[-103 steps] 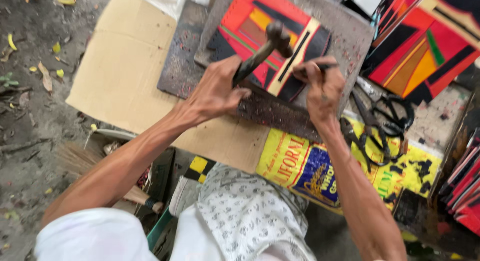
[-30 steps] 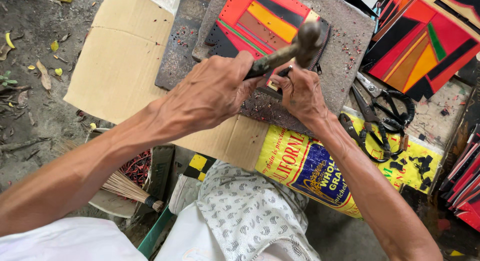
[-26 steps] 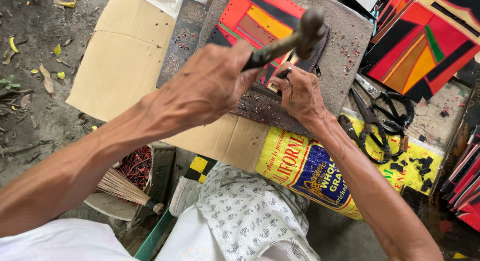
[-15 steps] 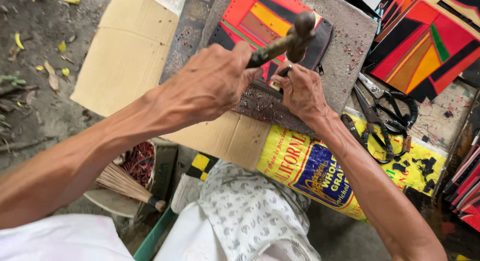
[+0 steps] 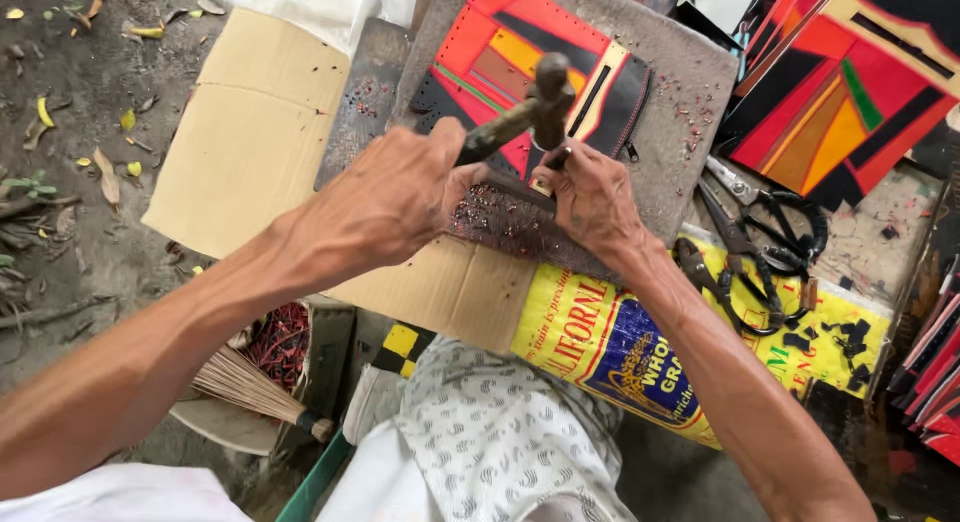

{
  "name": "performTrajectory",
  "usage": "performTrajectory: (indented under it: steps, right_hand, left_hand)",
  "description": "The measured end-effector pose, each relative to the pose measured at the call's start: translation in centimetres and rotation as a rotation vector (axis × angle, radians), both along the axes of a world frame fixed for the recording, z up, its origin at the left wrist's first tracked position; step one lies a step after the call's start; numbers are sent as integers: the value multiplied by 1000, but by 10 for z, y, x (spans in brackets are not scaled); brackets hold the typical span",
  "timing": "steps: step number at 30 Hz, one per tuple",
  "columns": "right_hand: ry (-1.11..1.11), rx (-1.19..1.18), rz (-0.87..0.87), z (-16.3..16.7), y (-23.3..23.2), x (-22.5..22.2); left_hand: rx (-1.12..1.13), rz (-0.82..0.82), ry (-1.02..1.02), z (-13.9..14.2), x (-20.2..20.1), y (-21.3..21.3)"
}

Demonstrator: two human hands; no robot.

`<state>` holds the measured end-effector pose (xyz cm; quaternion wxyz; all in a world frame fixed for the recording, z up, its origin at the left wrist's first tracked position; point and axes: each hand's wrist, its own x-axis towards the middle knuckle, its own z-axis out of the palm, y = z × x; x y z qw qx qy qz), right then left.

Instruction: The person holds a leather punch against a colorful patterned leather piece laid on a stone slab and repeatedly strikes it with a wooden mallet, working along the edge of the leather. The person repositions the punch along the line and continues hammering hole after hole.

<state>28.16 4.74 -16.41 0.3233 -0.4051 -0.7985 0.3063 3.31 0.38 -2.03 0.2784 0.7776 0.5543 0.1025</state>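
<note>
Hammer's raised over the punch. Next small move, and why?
Probably bring the hammer straight down onto the punch. The left hand holds the hammer with its head just above the tool, and the right hand pinches the punch upright on the patchwork pouch, at its near edge.

Bare dirt ground (image 5: 90, 212) with dry leaves lies at nine o'clock; flat cardboard (image 5: 240, 132) beside it, in daylight.

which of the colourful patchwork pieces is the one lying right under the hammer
The red-and-orange patchwork piece on the grey pad, directly beneath the hammer. The other patchwork piece lies off the pad, at the upper right.
</note>
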Motion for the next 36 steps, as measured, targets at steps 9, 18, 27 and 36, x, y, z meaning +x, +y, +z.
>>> performTrajectory:
  steps: [9,18,27,36]
  right_hand:
    - [8,49,-177,3,-1,-2]
    - [91,-126,-12,10,-1,20]
    - [97,-68,-9,8,-2,18]
    - [84,-67,30,12,-1,18]
  left_hand:
    - [-184,56,138,-55,-3,-5]
    - [-132,32,123,-56,-6,-7]
    - [-135,23,118,-52,-6,-7]
    - [-155,27,127,-56,-8,-4]
